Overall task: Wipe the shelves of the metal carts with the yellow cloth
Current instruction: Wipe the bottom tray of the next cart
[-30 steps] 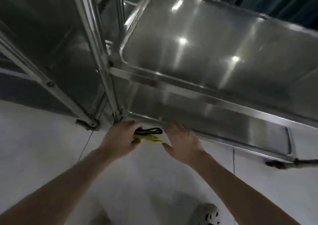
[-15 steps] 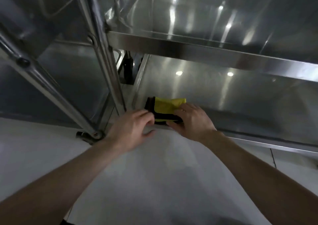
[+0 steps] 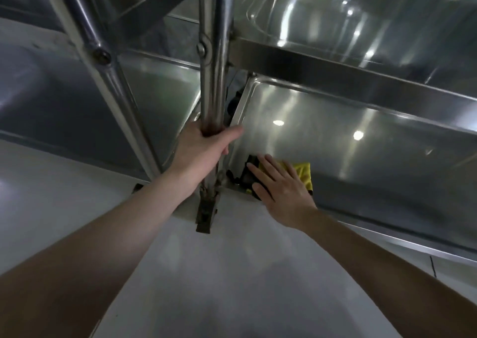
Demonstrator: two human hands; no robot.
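The yellow cloth (image 3: 303, 173), with a black edge, lies in the near left corner of the bottom shelf (image 3: 361, 141) of the right metal cart. My right hand (image 3: 280, 186) rests flat on the cloth with its fingers spread, covering most of it. My left hand (image 3: 204, 149) is wrapped around the cart's upright corner post (image 3: 213, 61), just above the bottom shelf. A higher shelf (image 3: 348, 77) of the same cart overhangs the bottom one.
A second metal cart (image 3: 85, 97) stands close on the left, its slanted post (image 3: 100, 56) beside the one I hold. The post's foot (image 3: 205, 215) sits on the pale floor (image 3: 64, 200) in front of me.
My left hand left the cloth and rose to grip the cart's post. My right hand slid fully onto the cloth, flat on the bottom shelf. The view dropped lower and closer.
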